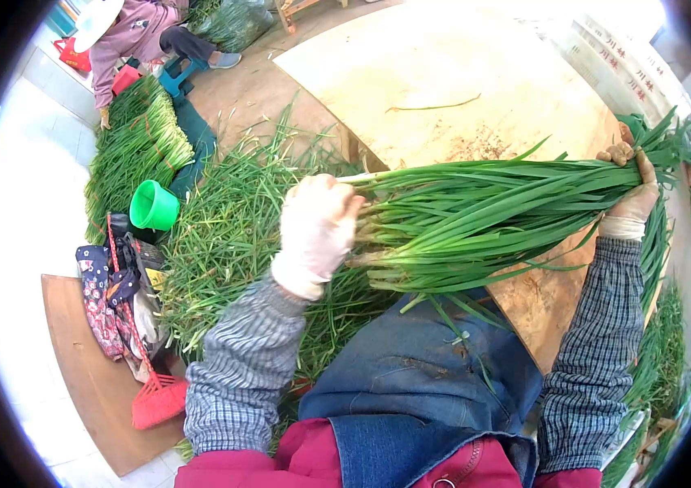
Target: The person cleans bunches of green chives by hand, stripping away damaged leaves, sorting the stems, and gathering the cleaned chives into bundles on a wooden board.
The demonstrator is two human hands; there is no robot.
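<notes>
A thick bunch of garlic chives [475,215] stretches sideways above my lap and the front edge of the wooden board. At the leafy end on the right, my right hand [634,191] is wrapped round the leaves, thumb up. My left hand [317,228], in a pale glove, is at the pale root ends, its fingers curled in on some of the stalks. Part of that grip is hidden behind the knuckles. Brownish bits cling to several of the root ends.
The wooden board [459,81] has dirt crumbs and a dry stalk on it. Loose chives [223,228] are heaped at left, near a green bucket [154,205] and a red broom [158,398]. Beyond, a person [138,32] sits beside tied bundles [134,146]. More greens [658,358] lie at right.
</notes>
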